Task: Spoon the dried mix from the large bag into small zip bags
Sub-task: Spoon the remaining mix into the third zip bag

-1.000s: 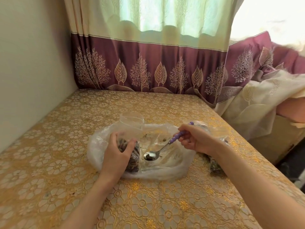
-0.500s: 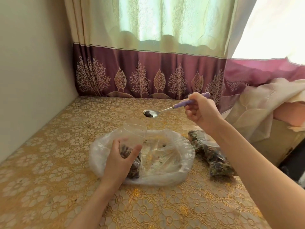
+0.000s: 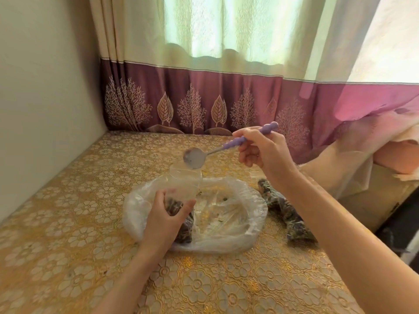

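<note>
One spoon (image 3: 205, 152), raised since a second ago from down inside the large bag (image 3: 226, 214) to just above the open mouth of the small zip bag (image 3: 184, 184). Carried dark bits in the bowl half a second ago; now tipped with the bowl facing the camera and looking pale and bare, though too blurred to be sure. Probably one more spoonful delivered. Gripped at the lilac handle by the right hand (image 3: 260, 150), fingers curled round it. Small zip bag held upright by the left hand (image 3: 164, 219), thumb and fingers wrapped round its lower part, standing inside the large bag just as before, dark dried mix (image 3: 175, 206) showing low in it. Little left in the large bag: scattered crumbs only, so likely near the end. Two or so filled bags (image 3: 288, 214) lying on the gold tablecloth (image 3: 68, 223) to the right. No brand, label or readable writing anywhere.
</note>
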The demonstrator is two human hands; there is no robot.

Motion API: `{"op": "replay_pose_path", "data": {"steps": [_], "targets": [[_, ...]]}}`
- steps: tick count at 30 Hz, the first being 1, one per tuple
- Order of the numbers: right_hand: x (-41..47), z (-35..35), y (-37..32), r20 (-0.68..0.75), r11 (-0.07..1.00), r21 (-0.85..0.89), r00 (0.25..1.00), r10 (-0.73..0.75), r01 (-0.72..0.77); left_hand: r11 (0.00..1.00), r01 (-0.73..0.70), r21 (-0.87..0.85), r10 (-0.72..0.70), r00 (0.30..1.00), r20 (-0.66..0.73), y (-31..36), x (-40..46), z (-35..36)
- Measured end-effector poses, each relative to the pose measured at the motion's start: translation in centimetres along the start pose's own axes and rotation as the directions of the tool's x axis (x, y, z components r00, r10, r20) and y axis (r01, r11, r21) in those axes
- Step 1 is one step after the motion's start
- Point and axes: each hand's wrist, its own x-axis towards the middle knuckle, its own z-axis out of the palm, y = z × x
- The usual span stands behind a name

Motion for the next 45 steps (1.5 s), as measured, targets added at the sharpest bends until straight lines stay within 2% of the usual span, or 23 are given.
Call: {"op": "replay_pose_path", "data": {"steps": [2, 5, 10, 18, 21, 25, 28, 33, 38, 45], "targets": [[0.0, -0.9, 0.8, -0.106, 1.000, -0.012, 0.994, -0.018, 0.017, 1.000, 0.004, -0.006, -0.004, 1.000, 0.000, 0.0, 0.0, 0.0], [-0.6, -2.4, 2.7, -0.205, 0.983, -0.182, 0.977, -0.054, 0.016, 1.000, 0.008, -0.002, -0.008, 1.000, -0.011, 0.0, 0.0, 0.0], [-1.9, -3.9, 5.9, -0.236, 0.858, -0.507, 0.971, -0.047, -0.082, 1.000, 0.007, 0.009, -0.007, 1.000, -0.021, 0.1, 0.0, 0.1], [-2.6, -4.3, 7.6, -0.193, 0.753, -0.655, 0.977, -0.086, -0.063, 1.000, 0.004, 0.017, -0.004, 1.000, -0.021, 0.1, 0.0, 0.1], [-2.4, -4.5, 8.1, -0.260, 0.816, -0.561, 0.965, -0.016, -0.137, 1.000, 0.007, 0.011, -0.007, 1.000, -0.019, 0.1, 0.0, 0.1], [-2.4, -4.7, 8.8, -0.363, 0.917, -0.246, 0.907, 0.214, -0.315, 1.000, 0.001, 0.013, 0.000, 1.000, -0.018, 0.2, 0.0, 0.1], [-2.6, -4.7, 9.1, -0.357, 0.919, -0.067, 0.869, 0.342, -0.389, 1.000, 0.001, 0.015, 0.000, 1.000, -0.019, 0.3, -0.1, 0.1], [-2.9, -4.8, 9.0, -0.340, 0.883, 0.092, 0.819, 0.463, -0.461, 1.000, 0.002, 0.003, -0.002, 1.000, -0.017, 0.3, -0.1, 0.1], [-3.0, -5.0, 8.2, -0.343, 0.884, 0.130, 0.816, 0.466, -0.450, 1.000, 0.001, -0.007, -0.001, 1.000, -0.015, 0.3, -0.1, 0.1], [-2.8, -5.4, 7.1, -0.441, 0.943, 0.081, 0.837, 0.325, -0.323, 1.000, -0.001, -0.011, 0.001, 1.000, -0.014, 0.3, -0.1, 0.1]]}}
